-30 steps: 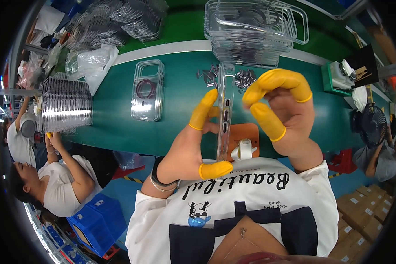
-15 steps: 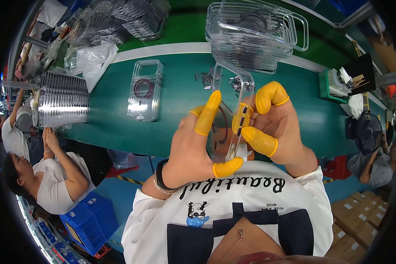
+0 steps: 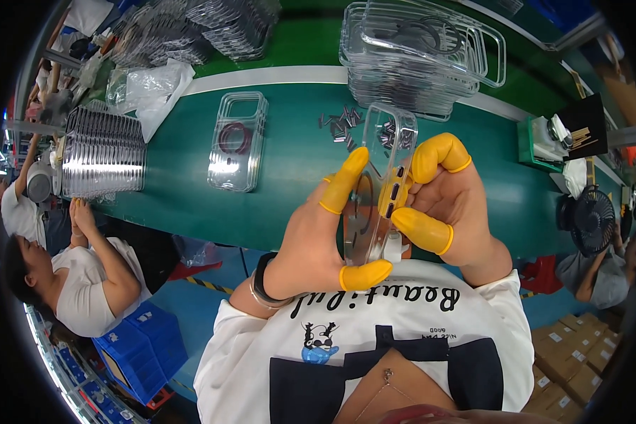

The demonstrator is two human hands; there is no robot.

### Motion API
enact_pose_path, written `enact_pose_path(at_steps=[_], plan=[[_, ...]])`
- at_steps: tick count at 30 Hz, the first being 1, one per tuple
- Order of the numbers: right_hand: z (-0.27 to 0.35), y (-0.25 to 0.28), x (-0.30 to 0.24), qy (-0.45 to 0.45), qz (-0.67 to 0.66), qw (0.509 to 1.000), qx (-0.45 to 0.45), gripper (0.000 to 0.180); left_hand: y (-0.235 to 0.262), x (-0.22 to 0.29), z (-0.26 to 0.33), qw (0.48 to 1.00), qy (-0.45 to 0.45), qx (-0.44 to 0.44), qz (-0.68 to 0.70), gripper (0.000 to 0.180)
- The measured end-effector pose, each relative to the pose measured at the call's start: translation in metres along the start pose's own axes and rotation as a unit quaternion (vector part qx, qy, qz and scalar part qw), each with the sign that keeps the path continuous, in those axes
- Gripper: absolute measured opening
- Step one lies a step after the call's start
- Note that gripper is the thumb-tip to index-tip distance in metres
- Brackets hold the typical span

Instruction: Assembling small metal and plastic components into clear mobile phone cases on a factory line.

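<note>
A clear phone case (image 3: pixel 374 233) is tilted up on edge between my hands, above the table's near edge. My left hand (image 3: pixel 305 244) is closed round it, with yellow cots on its thumb and fingers. My right hand (image 3: pixel 463 201), in yellow cots too, grips the near side wall. Its thumb presses beside several small dark buttons (image 3: pixel 393 192) in the wall's slots, and a yellow fingertip shows behind them. The case back bears a dark ring, partly seen through the plastic. Loose dark button pieces (image 3: pixel 345 126) lie in small heaps just beyond the case.
Another clear case with a dark red ring (image 3: pixel 234 139) lies on the green table (image 3: pixel 173 177). Stacked cases (image 3: pixel 104 155) stand at left, more (image 3: pixel 410 88) at the back. A green bin (image 3: pixel 540 148) and black fan (image 3: pixel 591 220) are at right. A co-worker (image 3: pixel 95 283) sits at left.
My hands and the case have shifted slightly to the right, and the case has turned a little. The view itself has also moved slightly. Both hands keep their grip.
</note>
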State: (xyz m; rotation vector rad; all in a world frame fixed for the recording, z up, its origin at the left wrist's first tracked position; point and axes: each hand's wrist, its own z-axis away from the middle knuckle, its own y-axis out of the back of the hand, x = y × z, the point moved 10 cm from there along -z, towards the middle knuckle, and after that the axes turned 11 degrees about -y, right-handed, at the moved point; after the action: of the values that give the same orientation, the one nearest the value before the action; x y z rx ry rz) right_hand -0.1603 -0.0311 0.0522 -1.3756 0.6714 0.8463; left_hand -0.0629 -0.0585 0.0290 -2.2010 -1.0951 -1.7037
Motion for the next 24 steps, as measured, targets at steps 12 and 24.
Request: enact_pose_path(at_steps=[12, 24], plan=[[-0.004, -0.001, -0.004, -0.003, 0.011, 1.0, -0.02, 0.042, -0.005, -0.001, 0.0, 0.997, -0.016, -0.014, 0.076, 0.102], [0.0, 0.001, 0.005, 0.01, -0.082, 0.996, -0.016, 0.039, -0.005, 0.001, 0.0, 0.998, -0.027, -0.003, 0.056, 0.102]])
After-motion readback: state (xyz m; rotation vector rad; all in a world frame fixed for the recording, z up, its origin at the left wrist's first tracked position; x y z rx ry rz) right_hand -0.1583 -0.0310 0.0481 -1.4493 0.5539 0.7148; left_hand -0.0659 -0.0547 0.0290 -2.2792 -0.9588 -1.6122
